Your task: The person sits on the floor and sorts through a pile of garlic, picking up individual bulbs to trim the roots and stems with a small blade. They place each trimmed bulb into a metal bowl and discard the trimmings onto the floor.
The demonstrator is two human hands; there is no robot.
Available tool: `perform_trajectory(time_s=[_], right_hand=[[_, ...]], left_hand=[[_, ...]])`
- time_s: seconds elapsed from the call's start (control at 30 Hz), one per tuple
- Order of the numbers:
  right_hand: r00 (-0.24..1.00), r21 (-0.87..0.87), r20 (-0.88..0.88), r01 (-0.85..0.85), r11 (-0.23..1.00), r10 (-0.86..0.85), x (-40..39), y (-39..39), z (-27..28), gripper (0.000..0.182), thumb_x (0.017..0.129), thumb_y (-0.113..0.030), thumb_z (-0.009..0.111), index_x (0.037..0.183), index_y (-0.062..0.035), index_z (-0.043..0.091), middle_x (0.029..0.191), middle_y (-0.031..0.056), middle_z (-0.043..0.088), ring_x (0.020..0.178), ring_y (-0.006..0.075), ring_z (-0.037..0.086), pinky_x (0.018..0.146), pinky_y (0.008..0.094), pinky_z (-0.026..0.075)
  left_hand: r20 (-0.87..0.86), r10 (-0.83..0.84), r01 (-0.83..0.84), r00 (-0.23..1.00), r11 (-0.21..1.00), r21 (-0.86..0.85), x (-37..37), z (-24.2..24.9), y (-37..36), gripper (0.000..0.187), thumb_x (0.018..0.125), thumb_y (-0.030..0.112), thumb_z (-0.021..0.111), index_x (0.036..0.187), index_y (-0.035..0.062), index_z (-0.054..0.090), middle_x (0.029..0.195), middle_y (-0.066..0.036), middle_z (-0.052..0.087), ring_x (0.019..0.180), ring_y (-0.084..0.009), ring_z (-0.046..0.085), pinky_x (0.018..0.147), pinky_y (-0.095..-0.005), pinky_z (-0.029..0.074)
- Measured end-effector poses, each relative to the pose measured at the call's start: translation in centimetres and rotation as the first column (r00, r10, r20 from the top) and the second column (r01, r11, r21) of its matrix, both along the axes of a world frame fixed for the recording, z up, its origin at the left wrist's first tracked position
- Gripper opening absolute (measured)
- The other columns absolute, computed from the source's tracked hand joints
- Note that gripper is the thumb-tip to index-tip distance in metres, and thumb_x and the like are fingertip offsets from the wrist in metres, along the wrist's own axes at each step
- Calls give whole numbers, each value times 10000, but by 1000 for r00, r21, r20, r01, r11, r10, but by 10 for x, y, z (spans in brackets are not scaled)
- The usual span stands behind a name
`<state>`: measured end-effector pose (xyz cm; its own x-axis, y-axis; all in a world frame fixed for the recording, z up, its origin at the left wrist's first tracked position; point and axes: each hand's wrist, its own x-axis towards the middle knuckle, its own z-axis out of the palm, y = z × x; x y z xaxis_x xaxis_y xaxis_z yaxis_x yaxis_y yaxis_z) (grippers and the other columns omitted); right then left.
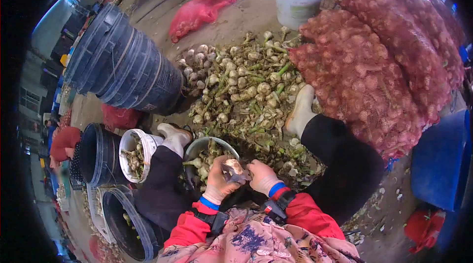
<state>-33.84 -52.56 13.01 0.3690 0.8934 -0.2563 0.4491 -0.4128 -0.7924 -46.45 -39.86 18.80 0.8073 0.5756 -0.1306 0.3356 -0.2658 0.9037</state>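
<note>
My left hand (pixel 219 182), in an orange-and-white glove, is closed around a pale garlic bulb (pixel 234 166) above my lap. Close beside it, my right hand (pixel 262 176), gloved too, has its fingers pinched at the bulb's right side. Something dark grey shows between the two hands; its kind cannot be made out. Right below and beyond them stands a pail (pixel 201 146) between my legs, holding garlic with stalks. A large heap of garlic bulbs (pixel 241 82) with green stems covers the floor in front of my boots.
Stacked dark buckets (pixel 129 61) lean at the left. A white bucket (pixel 139 157) with trimmings and black tubs (pixel 125 226) stand beside my left leg. Red mesh sacks (pixel 359 76) full of garlic rise at the right, near a blue bin (pixel 440 159). A white pail (pixel 299 4) stands behind.
</note>
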Motion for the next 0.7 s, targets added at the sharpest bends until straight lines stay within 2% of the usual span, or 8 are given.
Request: perform_trajectory(time_s=[0.07,0.43,0.5,0.53,0.57,0.6,0.63,0.7], right_hand=[[1000,17,2,11,1000,-11,-3,-1,-9,273,700,-78,654,969,-39,628,1000,174,560,944,394,581,810,451,494],[998,160,-59,19,987,-10,6,-2,-6,404,656,-73,704,1051,-42,621,1035,170,561,969,394,571,830,420,498],[996,150,82,-46,988,34,13,-3,-1,409,659,-69,702,1058,-44,617,1036,175,561,969,395,570,831,422,496],[995,151,95,-16,988,1,13,-4,0,394,652,-26,690,1040,-26,617,974,185,570,986,369,583,831,409,497],[964,-37,-161,208,977,-211,19,-6,-18,332,717,-95,670,1039,-30,622,948,176,599,956,310,593,840,394,489],[905,-321,-93,368,873,-416,33,-8,-63,330,747,-56,620,1065,28,618,980,248,666,984,387,636,838,450,504],[724,-199,-283,598,777,-629,44,-16,-99,299,773,-105,624,1033,42,630,969,240,668,945,357,647,832,417,503],[746,-116,-293,594,796,-599,30,2,-86,284,775,-105,634,1026,29,630,950,218,663,938,350,644,832,404,503]], left_hand=[[56,72,-65,996,991,-114,1,4,-5,857,533,126,866,1258,2,427,1091,-113,591,981,-210,603,860,-328,503],[60,-2,-13,998,969,247,7,18,-4,857,514,127,874,1258,39,459,1099,-77,574,924,-180,581,788,-343,513],[-80,-59,81,995,947,310,3,33,-1,841,532,150,883,1255,45,468,1081,-79,591,932,-176,585,807,-337,509],[-50,-74,79,996,990,113,1,39,-2,821,544,152,880,1251,46,475,1076,-90,594,954,-188,588,820,-342,504],[-16,-86,85,996,992,-89,2,49,-5,802,555,154,876,1246,47,482,1071,-100,596,976,-200,591,833,-346,498],[50,-275,271,960,959,79,8,99,-23,782,582,171,870,1249,44,481,1073,-116,596,1007,-227,592,888,-361,476],[116,-469,441,875,874,206,3,115,-25,840,549,212,904,1247,37,470,1145,-125,551,1021,-241,576,939,-368,457],[127,-310,264,942,921,286,6,134,-22,848,533,196,903,1247,41,473,1160,-124,550,1047,-233,573,943,-370,455]])
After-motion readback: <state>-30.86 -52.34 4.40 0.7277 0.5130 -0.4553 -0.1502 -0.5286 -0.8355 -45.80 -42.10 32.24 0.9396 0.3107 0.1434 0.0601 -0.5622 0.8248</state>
